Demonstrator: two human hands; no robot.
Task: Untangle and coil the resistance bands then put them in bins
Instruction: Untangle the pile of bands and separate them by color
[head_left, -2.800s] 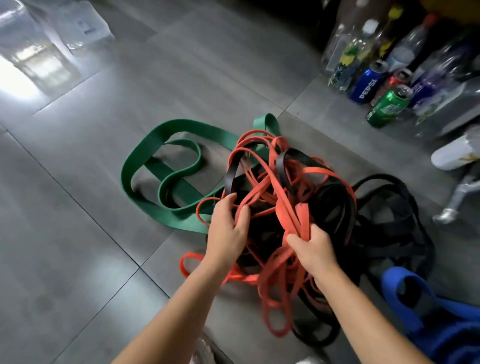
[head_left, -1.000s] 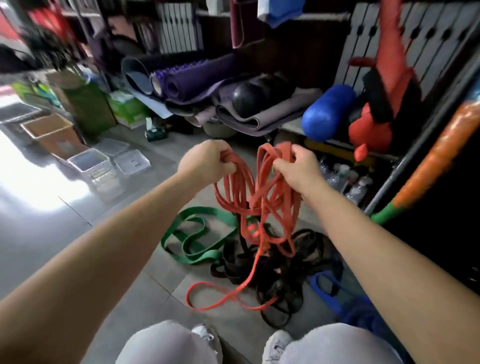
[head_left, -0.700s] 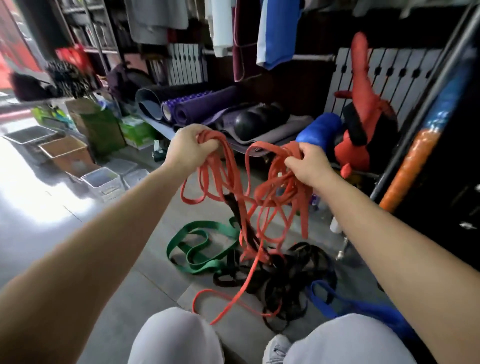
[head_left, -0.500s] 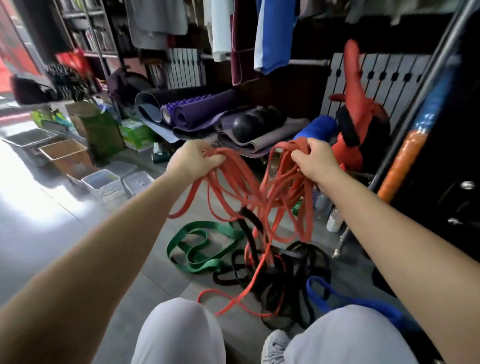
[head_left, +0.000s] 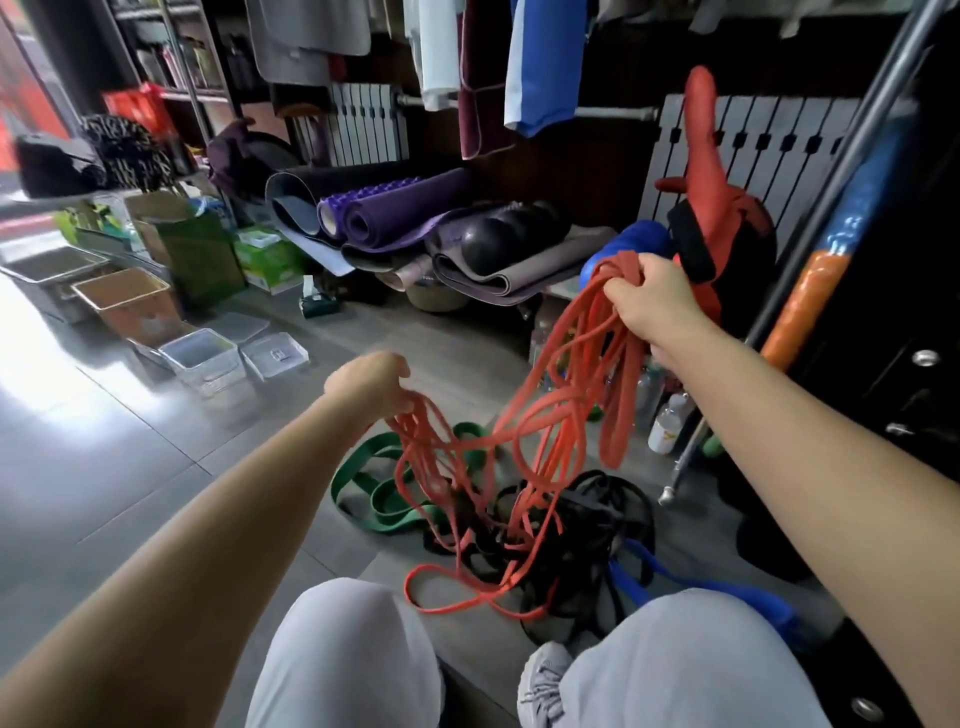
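Above the black bands (head_left: 587, 525) heaped on the floor (head_left: 130, 467), the orange bands (head_left: 550, 415) hang in a loose web between two hands. The right hand (head_left: 657, 299) is high and right of that heap, fingers curled round a thick bunch of orange strands. The left hand (head_left: 371, 387) is lower and left of the heap, gripping a second bunch.

Half a second ago the hands were level and close; now the left has dropped and they are well apart. That draws the orange strands open, which probably shows where they cross. The lowest loops still trail into the black heap, so nothing looks free yet.

In the earliest view the hands were picking at the tangle down on the floor; now it is lifted. The green band (head_left: 384, 499) lies left of the heap, and the bins (head_left: 202, 358) stand well beyond it.
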